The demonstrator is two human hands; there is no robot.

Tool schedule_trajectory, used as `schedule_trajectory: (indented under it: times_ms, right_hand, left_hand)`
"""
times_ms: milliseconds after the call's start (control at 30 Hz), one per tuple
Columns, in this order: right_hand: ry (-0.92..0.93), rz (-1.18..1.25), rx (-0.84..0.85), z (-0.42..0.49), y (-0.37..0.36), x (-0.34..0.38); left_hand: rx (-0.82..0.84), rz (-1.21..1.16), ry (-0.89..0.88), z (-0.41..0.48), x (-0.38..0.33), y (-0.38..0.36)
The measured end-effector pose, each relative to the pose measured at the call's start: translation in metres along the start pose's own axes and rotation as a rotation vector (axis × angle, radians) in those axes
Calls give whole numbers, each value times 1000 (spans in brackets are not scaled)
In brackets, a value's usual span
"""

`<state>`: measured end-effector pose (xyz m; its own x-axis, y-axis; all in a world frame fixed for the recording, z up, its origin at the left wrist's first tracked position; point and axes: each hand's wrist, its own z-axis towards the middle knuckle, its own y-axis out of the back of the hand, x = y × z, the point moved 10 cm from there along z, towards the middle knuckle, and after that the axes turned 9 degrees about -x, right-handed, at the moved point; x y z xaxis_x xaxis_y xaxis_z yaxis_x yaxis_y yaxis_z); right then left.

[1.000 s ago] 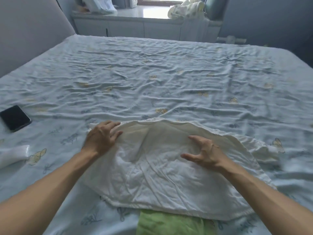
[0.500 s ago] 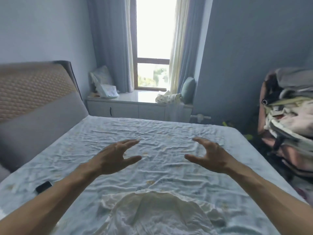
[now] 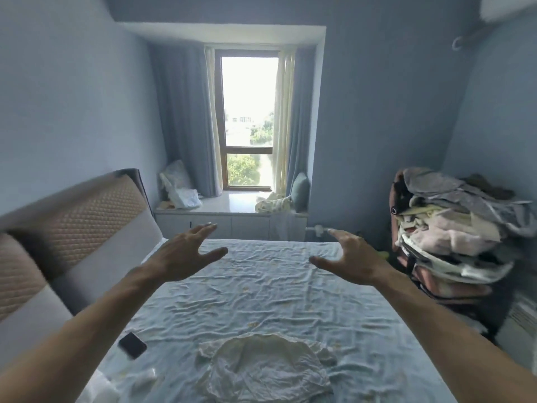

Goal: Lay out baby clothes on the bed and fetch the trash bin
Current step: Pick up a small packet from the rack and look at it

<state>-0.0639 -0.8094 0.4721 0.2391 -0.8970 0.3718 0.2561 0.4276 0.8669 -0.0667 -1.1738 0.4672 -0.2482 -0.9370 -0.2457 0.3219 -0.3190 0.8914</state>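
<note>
Nearest the camera, a white baby garment spread flat and crumpled on the bed, at the near end of the sheet. Just left of the garment, a dark phone lying flat on the same sheet. Above the garment and beyond it, both bare forearms reaching out over the bed. Left hand raised in the air, fingers spread, palm down, gripping nothing. Right hand level with it, fingers splayed too, likewise empty, well apart from the garment below. Left of the bed, a quilted tan and grey headboard. Off the bed's right side, a chair heaped with a pile of clothes, greys and pale pinks stacked high. Past the far end of the bed, a low white window bench carrying a white plastic bag, a bundled cloth and a teal cushion. Beyond the bench, a bright window flanked by blue curtains. Trash bin nowhere in view.
</note>
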Motion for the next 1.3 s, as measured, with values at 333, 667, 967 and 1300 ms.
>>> schedule_trajectory:
  times_ms: [333,667,967,1300]
  right_hand:
    - [9,-16,-43,-80,86,-20]
    - [-222,-123,-133,-178,165,-110]
    - [-622,-271,-233,-354,255,-205]
    - [-943,-333,-366,-571,357,-302]
  left_hand:
    - [25,29,-61,-51,-91,41]
    - [79,-130,-265,-33,-234,-17]
    - [175,-301,-637,-55,-459,-73]
    - [289,-388,-957,-152,-707,-111]
